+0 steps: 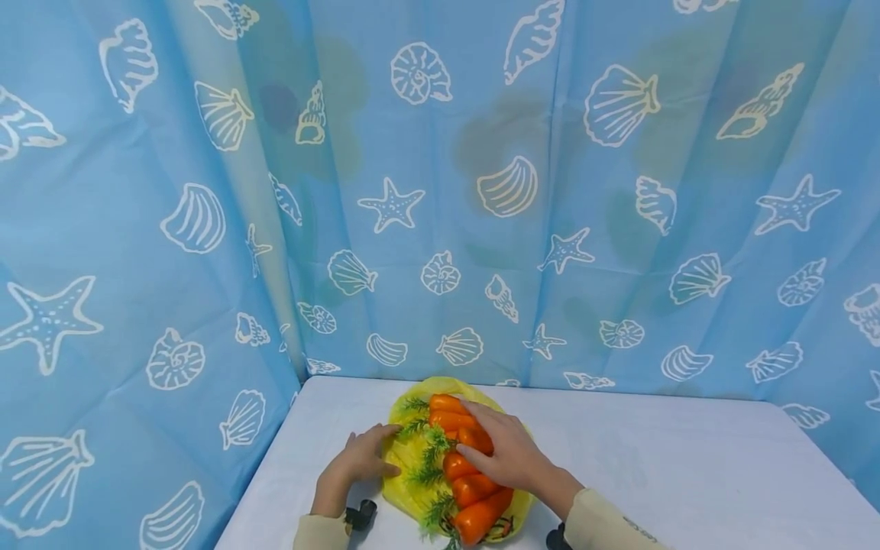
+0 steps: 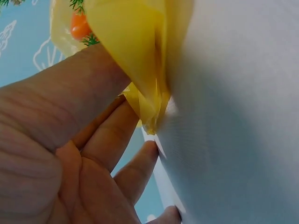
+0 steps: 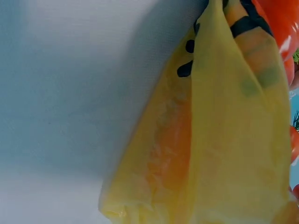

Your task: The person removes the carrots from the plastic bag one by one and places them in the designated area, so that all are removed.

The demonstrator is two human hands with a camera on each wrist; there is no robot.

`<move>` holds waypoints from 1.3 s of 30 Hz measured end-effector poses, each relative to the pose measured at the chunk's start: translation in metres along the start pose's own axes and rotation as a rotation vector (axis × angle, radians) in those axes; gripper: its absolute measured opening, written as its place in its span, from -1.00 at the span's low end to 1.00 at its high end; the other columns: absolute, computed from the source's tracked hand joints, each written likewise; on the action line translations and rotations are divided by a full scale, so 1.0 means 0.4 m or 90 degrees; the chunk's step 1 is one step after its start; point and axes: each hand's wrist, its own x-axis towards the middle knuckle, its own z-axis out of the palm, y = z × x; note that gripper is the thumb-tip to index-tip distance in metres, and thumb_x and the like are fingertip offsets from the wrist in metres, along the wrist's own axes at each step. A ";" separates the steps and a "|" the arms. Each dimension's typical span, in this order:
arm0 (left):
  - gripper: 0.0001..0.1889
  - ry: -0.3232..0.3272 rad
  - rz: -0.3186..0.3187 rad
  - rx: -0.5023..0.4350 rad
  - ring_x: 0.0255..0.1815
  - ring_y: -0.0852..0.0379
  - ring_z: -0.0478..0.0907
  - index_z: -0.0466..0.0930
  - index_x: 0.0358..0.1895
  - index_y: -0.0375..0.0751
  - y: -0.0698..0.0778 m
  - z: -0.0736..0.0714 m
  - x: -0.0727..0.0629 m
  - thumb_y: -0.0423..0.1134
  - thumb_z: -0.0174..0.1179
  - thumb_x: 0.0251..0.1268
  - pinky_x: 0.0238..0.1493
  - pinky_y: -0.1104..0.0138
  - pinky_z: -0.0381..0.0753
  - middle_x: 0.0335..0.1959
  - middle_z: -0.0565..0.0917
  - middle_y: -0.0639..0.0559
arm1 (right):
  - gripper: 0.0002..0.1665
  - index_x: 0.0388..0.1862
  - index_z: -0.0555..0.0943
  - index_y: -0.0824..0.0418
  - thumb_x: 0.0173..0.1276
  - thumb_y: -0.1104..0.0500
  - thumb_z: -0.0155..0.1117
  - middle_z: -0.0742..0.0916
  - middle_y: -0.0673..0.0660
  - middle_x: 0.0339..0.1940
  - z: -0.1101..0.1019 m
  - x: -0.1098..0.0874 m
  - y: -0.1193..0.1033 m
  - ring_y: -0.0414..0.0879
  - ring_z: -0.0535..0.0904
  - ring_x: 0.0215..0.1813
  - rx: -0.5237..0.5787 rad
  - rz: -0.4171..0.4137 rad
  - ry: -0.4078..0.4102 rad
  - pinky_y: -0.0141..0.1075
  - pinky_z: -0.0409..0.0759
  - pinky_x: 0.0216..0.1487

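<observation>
A bunch of glossy orange carrots with feathery green tops lies on a yellow plastic bag on the table. My right hand rests over the carrots, thumb and fingers spread. At the bag's left edge is my left hand, its thumb and forefinger apart and touching the plastic. In the left wrist view, a yellow flap hides the left thumb's tip and part of the fingers. Orange shows through the bag in the right wrist view, which has black markings; most of the right hand is hidden there.
A white cloth-covered table extends right of the bag. Blue curtains with white shell and starfish prints stand behind the table and along its left side. Small black devices sit at both wrists.
</observation>
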 end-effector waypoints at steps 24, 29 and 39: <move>-0.28 0.005 -0.006 0.008 0.45 -0.37 0.27 0.46 0.33 -0.16 -0.007 0.004 0.010 -0.19 0.50 0.02 0.46 -0.42 -0.16 0.37 0.45 -0.28 | -0.26 0.32 0.50 0.13 0.22 -0.10 0.45 0.63 0.12 0.27 0.032 0.013 0.058 0.12 0.55 0.25 0.087 0.122 -0.081 0.15 0.56 0.26; -0.28 -0.003 -0.007 0.002 0.47 -0.38 0.23 0.46 0.34 -0.15 -0.006 0.006 0.010 -0.19 0.50 0.03 0.46 -0.41 -0.16 0.39 0.44 -0.27 | -0.34 0.27 0.53 0.14 0.23 -0.02 0.46 0.66 0.13 0.22 0.035 0.013 0.063 0.12 0.57 0.21 0.058 0.111 -0.095 0.14 0.58 0.23; -0.27 -0.007 -0.016 0.000 0.48 -0.37 0.22 0.45 0.34 -0.14 -0.005 0.002 0.006 -0.19 0.50 0.03 0.47 -0.39 -0.18 0.39 0.44 -0.27 | -0.43 0.26 0.54 0.16 0.26 0.14 0.42 0.67 0.12 0.17 0.034 0.026 0.044 0.06 0.58 0.13 0.051 0.092 -0.117 0.08 0.62 0.17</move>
